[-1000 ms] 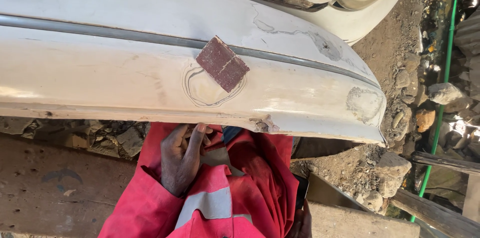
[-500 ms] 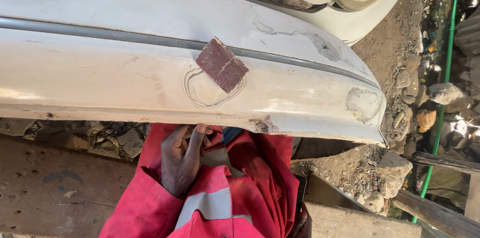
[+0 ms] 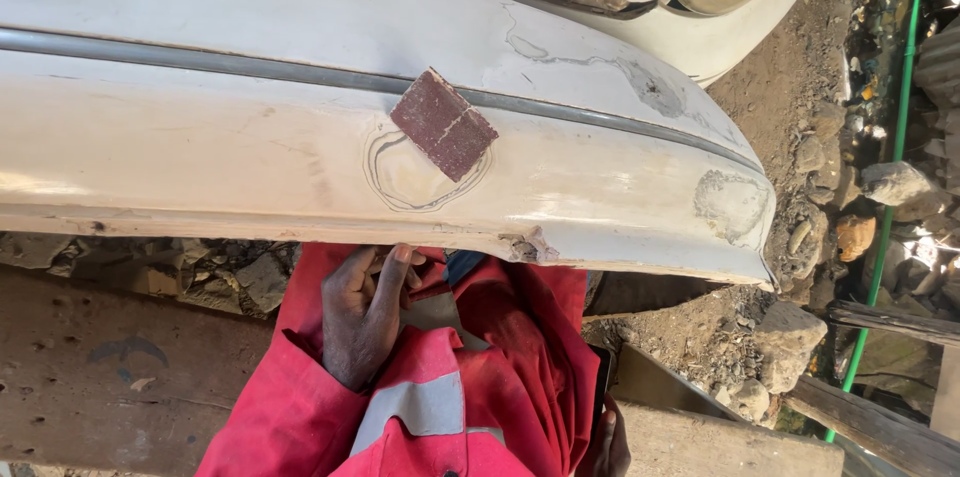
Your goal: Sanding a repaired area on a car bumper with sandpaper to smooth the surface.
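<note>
Dark red-brown sandpaper square [image 3: 443, 124] just above the fingers [image 3: 395, 267], off-white bumper [image 3: 200, 147] with grey trim stripe [image 3: 250, 70], red overalls [image 3: 520, 357] with grey reflective band beneath the fingers, green hose [image 3: 893, 187] far aside

Red overalls [image 3: 500, 357] (grey reflective stripe [image 3: 420, 407]), worn.

A folded piece of reddish-brown sandpaper [image 3: 443, 124] sits loose on the white car bumper [image 3: 200, 137], nobody holding it. It's turned cornerwise like a diamond, with a crease running across the middle. Its upper corner overlaps the grey trim strip [image 3: 230, 64], and the lower half covers part of a sanded patch ringed by a dark outline. The bumper lies lengthwise across the view, its paint scuffed and chipped, with another bare spot near the right end.
</note>
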